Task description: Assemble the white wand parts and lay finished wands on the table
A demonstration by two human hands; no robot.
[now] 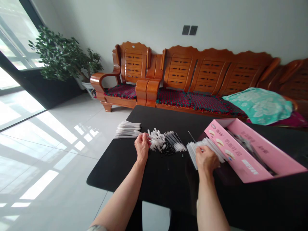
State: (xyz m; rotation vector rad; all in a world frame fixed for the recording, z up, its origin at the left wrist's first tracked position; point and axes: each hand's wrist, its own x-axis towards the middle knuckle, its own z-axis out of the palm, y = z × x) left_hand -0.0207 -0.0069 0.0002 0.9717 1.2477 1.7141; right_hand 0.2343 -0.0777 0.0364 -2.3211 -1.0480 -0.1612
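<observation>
My left hand [141, 146] is closed in a pinch around a slim white pen-like stick [137, 132], whose capped end points left. Just beyond it lies a stack of similar capped white sticks [127, 129]. A heap of small white caps [157, 139] is right of that hand, with small black plugs [168, 149] in front. Slim refills with metal tips [175, 141] lie side by side in the middle. My right hand [206, 158] has its fingers curled down onto a row of white tubes [192, 152]; its fingertips are partly hidden among them.
A pink open carton [233, 154] with dark contents stands right of the tubes on the black table [115, 173]. One loose refill [192, 136] lies behind the tubes. Past the table are a wooden bench [180, 70], a turquoise cloth [262, 106] and a potted plant [64, 57].
</observation>
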